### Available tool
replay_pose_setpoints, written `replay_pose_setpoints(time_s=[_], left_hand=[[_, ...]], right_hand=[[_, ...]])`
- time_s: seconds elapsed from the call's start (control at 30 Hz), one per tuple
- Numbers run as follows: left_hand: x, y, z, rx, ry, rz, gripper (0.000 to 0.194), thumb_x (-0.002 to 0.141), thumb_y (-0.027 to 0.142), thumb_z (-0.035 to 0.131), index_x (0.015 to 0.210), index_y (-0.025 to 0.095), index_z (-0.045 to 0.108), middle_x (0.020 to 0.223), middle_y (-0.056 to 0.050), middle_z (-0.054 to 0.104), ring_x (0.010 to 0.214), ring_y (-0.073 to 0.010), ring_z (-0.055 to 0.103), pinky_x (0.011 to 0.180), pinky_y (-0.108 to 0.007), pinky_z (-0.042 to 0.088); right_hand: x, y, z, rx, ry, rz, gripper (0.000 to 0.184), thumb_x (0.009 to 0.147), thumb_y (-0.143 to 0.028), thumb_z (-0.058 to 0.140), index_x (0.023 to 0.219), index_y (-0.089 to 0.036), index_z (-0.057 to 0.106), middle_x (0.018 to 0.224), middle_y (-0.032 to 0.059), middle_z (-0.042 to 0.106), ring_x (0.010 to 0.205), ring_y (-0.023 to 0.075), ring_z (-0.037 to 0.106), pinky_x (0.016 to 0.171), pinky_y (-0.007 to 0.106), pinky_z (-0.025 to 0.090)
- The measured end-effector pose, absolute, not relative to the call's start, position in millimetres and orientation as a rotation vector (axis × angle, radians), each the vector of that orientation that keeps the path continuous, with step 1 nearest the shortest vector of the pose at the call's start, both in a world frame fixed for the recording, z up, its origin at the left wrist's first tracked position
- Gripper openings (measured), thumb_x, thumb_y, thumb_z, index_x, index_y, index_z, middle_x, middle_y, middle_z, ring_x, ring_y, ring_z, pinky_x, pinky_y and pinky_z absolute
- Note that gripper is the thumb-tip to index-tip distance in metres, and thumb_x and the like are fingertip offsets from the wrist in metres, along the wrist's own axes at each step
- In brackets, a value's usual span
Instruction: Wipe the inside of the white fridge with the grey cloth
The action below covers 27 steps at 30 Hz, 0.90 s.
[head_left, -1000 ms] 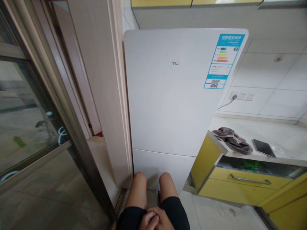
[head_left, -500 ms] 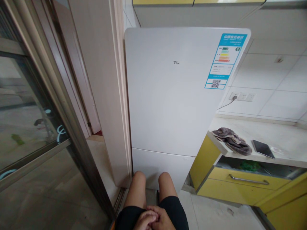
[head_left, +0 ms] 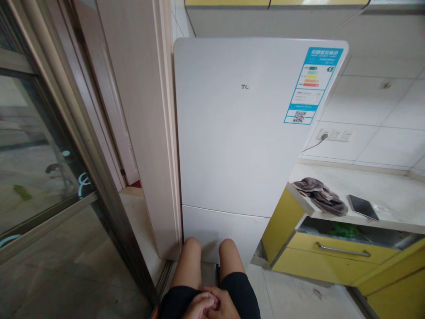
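In my lap, at the bottom of the head view, my two hands rest together. My left hand (head_left: 198, 305) has its fingers curled against the other hand. From the right, my right hand (head_left: 224, 305) lies folded against it, fingers bent. No object shows in either hand. Under and around them are my black shorts (head_left: 244, 294), with my bare knees (head_left: 229, 252) bent in front. Just beyond my knees stands a white two-door refrigerator (head_left: 232, 150), both doors closed, with a blue and white energy label (head_left: 314, 86) at its upper right.
On the right, a counter (head_left: 392, 186) holds a crumpled grey-brown cloth (head_left: 320, 196) and a dark phone or tablet (head_left: 362, 207). Below is a yellow drawer (head_left: 343, 252) with something green above it. A plug sits in the wall socket (head_left: 324, 134). A metal-framed glass door (head_left: 96, 177) stands left.
The view has shifted very slightly. Both hands stay folded together in my lap, and nothing else has visibly moved.
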State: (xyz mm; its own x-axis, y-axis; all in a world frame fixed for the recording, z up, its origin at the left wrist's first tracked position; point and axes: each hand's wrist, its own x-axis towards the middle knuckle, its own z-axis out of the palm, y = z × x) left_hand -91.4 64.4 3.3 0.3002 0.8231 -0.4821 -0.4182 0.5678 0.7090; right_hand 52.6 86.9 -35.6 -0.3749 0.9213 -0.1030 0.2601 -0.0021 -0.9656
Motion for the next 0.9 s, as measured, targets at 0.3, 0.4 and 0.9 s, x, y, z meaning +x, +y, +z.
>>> replay_pose_setpoints(time_s=[0.3, 0.4, 0.9], left_hand=[[-89.3, 65.6, -7.9, 0.51, 1.041, 0.874, 0.066, 0.041, 0.06, 0.091, 0.084, 0.015, 0.068, 0.075, -0.002, 0.07, 0.044, -0.0033, 0.045, 0.041, -0.02, 0.013], [-90.4, 67.3, -16.9, 0.525, 1.038, 0.863, 0.065, 0.045, 0.06, 0.09, 0.085, 0.016, 0.066, 0.07, 0.001, 0.067, 0.04, -0.0029, 0.042, 0.041, -0.02, 0.011], [-88.8, 62.8, -0.2, 0.62, 0.97, 0.808, 0.06, 0.054, 0.06, 0.085, 0.094, 0.016, 0.072, 0.076, 0.002, 0.062, 0.043, -0.0019, 0.039, 0.043, -0.023, 0.013]], right_hand=[[52.8, 88.5, -18.3, -1.048, -1.782, 1.356, 0.041, 0.07, -0.023, 0.061, 0.107, -0.017, 0.078, 0.091, 0.0071, 0.077, 0.084, 0.0227, 0.069, 0.075, 0.03, 0.052], [53.0, 87.3, -19.8, -1.047, -1.806, 1.313, 0.036, 0.075, -0.025, 0.06, 0.106, -0.017, 0.077, 0.091, 0.0069, 0.077, 0.083, 0.0217, 0.069, 0.074, 0.029, 0.05], [61.9, 92.3, -29.1, -1.056, -1.559, 1.61, 0.056, 0.06, -0.034, 0.082, 0.112, -0.017, 0.074, 0.108, 0.0114, 0.077, 0.102, 0.0298, 0.071, 0.092, 0.041, 0.055]])
